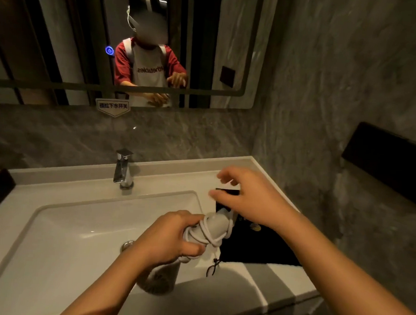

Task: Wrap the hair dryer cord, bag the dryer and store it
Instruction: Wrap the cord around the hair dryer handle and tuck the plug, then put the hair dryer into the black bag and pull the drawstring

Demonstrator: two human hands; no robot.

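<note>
Cord (209, 233) wrapped round hair dryer (216, 227), gripped in left hand (172, 238) over sink (81, 222); right hand (246, 198) spread, empty, above black bag (257, 245) on tabletop (280, 276); next: open bag, insert dryer.

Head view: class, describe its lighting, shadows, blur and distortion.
Head view: dim, warm light; the left hand gripping the cord-wrapped hair dryer throws a dark shadow on the sink rim; the right hand has motion-blurred fingertips; the mirror frame bows from wide-angle distortion; the black bag loses detail.
</note>
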